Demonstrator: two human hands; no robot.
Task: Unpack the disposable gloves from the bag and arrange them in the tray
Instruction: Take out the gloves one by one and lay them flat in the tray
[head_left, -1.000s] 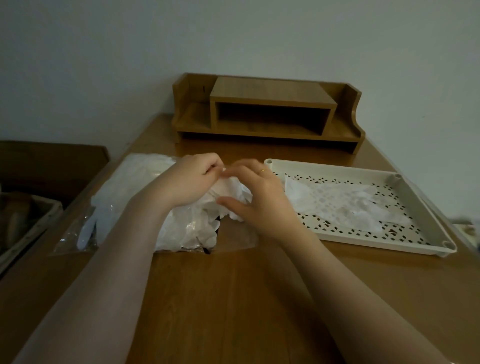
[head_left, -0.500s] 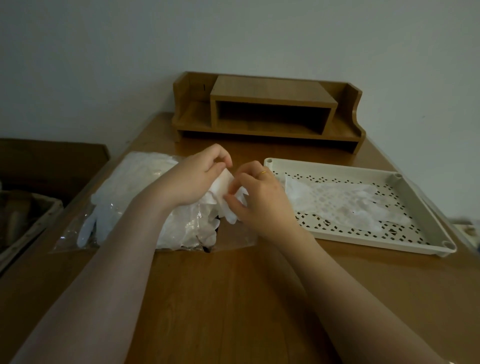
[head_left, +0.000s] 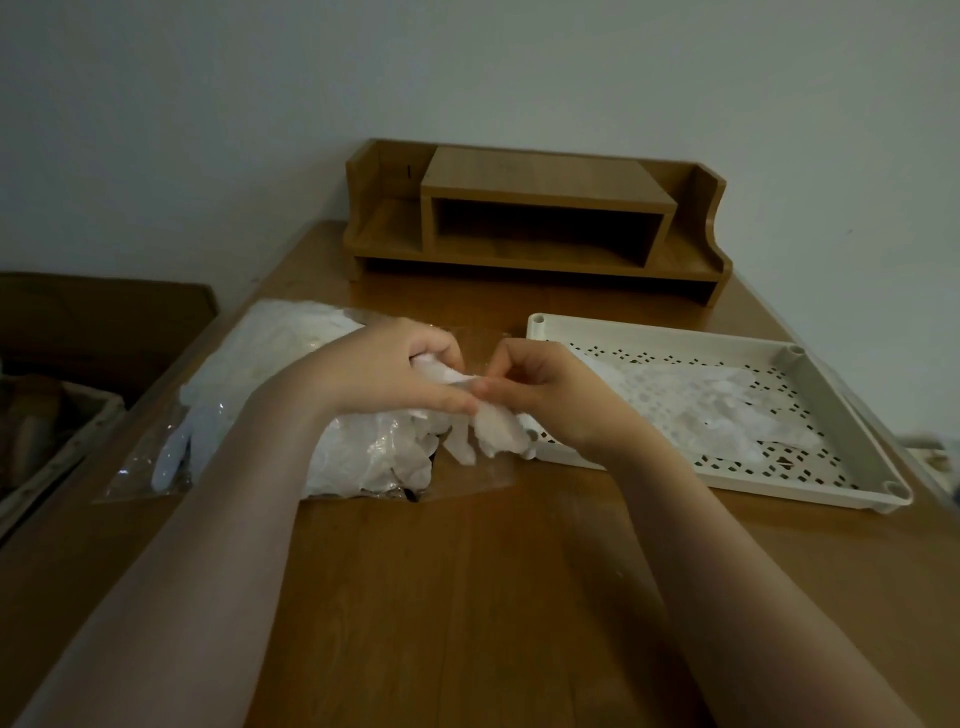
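Hands (head_left: 470, 387) around glove (head_left: 485, 423) (pinched)

On the table (head_left: 467, 597), a bag (head_left: 249, 415) of gloves (head_left: 291, 343) lies to the left, and a tray (head_left: 841, 415) lies to the right, just beside it. More gloves (head_left: 717, 410) lie flat in the tray. Between bag and tray, the left hand (head_left: 384, 374) and right hand (head_left: 545, 389) meet above the bag's open end, together holding one glove (head_left: 488, 431) that hangs down over the bag's mouth. Behind them, a shelf (head_left: 540, 218) stands at the table's far edge against the wall (head_left: 467, 67). A box (head_left: 57, 410) sits left of the table.
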